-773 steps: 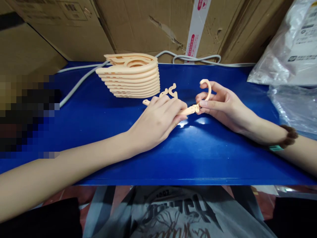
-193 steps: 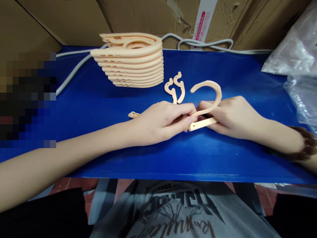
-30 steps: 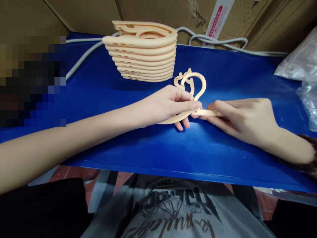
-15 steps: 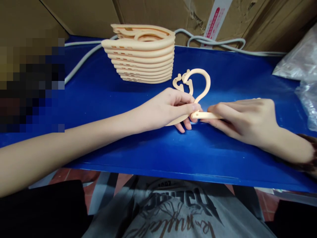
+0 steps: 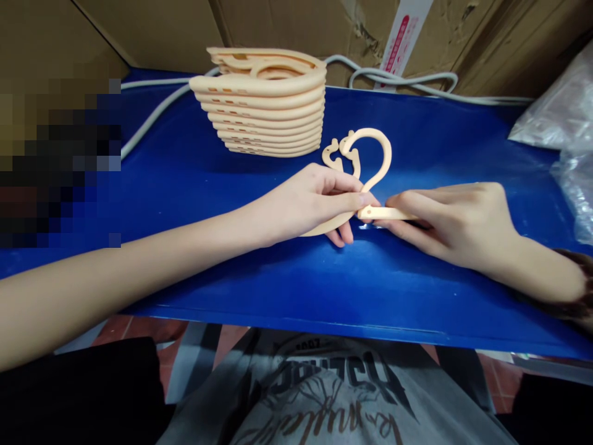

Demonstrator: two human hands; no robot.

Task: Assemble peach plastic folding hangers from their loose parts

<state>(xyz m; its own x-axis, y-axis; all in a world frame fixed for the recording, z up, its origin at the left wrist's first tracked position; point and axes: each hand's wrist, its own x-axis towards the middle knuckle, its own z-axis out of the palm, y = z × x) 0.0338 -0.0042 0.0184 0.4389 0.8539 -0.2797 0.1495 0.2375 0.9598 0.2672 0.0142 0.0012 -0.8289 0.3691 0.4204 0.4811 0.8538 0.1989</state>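
Note:
Between my hands is a cream plastic hanger with a large curved hook (image 5: 386, 151). My left hand (image 5: 319, 201) pinches it at the base of the hook, thumb on top, and one curved arm of it shows below the palm. My right hand (image 5: 458, 216) grips a straight cream bar (image 5: 386, 213), whose holed end meets the hanger beside my left fingertips. How the two join is hidden by the fingers. Small curved cream pieces (image 5: 354, 162) show just behind my left hand, on the blue table (image 5: 278, 278).
A stack of cream hangers (image 5: 264, 105) stands at the back of the table. Grey cable (image 5: 162, 111) runs along the back edge, in front of cardboard (image 5: 287, 25). Clear plastic bags (image 5: 556, 105) lie at the right. A pixelated patch covers the left edge.
The hook and the bar have shifted very slightly left, and the bar's end sits a touch higher. Both hands keep their grip.

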